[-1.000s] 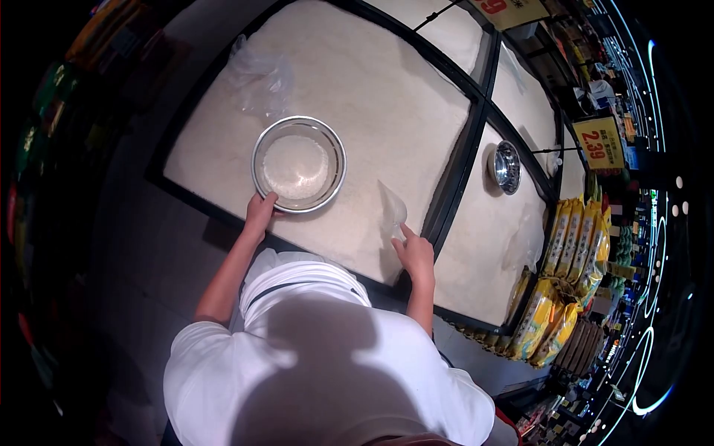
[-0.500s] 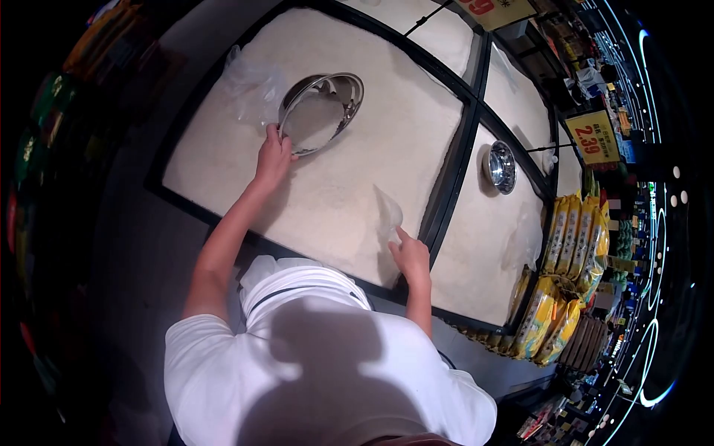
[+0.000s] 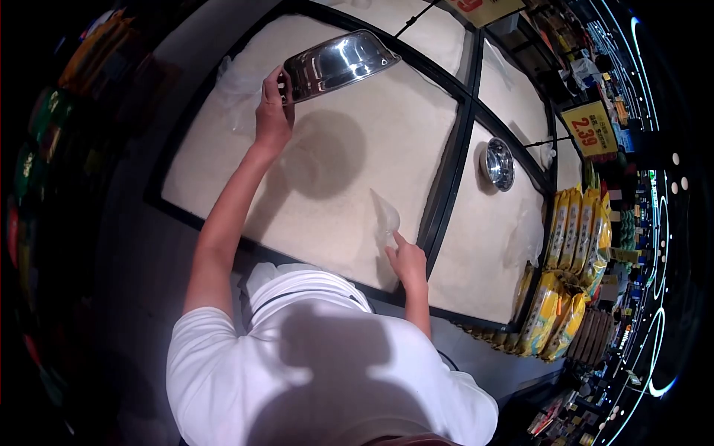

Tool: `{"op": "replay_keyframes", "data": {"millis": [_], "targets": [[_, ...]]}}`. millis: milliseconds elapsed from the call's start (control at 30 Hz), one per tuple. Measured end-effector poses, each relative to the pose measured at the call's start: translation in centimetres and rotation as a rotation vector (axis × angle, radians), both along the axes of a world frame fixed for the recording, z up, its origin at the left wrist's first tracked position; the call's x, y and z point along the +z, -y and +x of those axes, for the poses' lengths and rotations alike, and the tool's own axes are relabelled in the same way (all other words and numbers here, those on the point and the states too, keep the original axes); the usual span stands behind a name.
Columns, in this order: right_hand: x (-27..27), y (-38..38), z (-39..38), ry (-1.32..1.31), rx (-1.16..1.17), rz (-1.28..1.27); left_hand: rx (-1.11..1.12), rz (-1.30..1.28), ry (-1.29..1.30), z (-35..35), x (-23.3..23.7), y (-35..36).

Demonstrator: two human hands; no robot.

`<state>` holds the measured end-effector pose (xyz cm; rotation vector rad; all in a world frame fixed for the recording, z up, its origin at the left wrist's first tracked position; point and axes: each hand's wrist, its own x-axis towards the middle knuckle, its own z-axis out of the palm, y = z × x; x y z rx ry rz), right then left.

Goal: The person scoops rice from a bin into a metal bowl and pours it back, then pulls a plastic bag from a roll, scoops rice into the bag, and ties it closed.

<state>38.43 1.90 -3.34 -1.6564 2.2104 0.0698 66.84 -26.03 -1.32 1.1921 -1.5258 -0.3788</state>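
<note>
My left hand is closed on the rim of a shiny steel bowl. The bowl is raised and tilted, with its outer side facing me, so its inside is hidden. Beneath it, pale rice-like grain fills a wide black-framed bin, and the bowl's round shadow falls there. Near the bin's front right, my right hand pinches a clear plastic bag, which stands up in a point over the grain.
Another clear bag lies at the bin's far left. A second steel bowl sits in the neighbouring bin, beyond a black divider. A yellow price sign juts out at right, above stacked yellow packages.
My left hand has lifted the steel bowl up off the grain and tipped it over, from open side showing to outer side showing. My right hand and its bag have barely moved.
</note>
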Motion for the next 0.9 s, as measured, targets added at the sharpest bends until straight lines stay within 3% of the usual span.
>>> {"op": "replay_keyframes", "data": {"millis": [67,167,267,467,900], "targets": [[0.5,0.1,0.2,0.025,-0.007,0.025,-0.01,0.004,-0.053,-0.1,-1.2,-0.4],[0.5,0.1,0.3,0.02,-0.012,0.025,-0.139,0.458,-0.288,0.2,-5.0,-0.7],[0.5,0.1,0.3,0.024,-0.009,0.015,-0.227,0.693,-0.518,0.5,-7.0,-1.9],[0.6,0.2,0.3,0.025,-0.01,0.027,-0.321,0.961,-0.697,1.0,-10.7,-2.0],[0.0,0.0,0.0,0.007,-0.031,0.003,-0.355,0.88,-0.634,-2.8,-9.9,7.9]]}}
